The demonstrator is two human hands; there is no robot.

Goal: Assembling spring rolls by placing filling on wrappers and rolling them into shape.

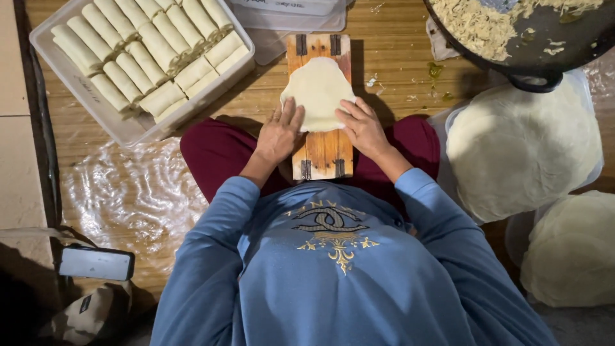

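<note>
A pale round wrapper sheet (318, 86) lies on a wooden board (323, 154) resting over my lap. My left hand (280, 133) lies flat with fingers spread on the sheet's near left edge. My right hand (362, 127) presses fingertips on its near right edge. Neither hand grips anything. A white plastic tray (128, 128) at the upper left holds several finished pale rolls (147, 54) in rows. A dark pan (544, 51) at the upper right carries shredded pale filling (480, 25).
Two stacks of round wrappers sit to my right, one (519, 150) in a clear container, another (573, 250) nearer. A phone (96, 263) lies at the lower left. Clear lids (288, 19) rest beyond the board. Shiny plastic sheet (128, 192) covers the wooden floor.
</note>
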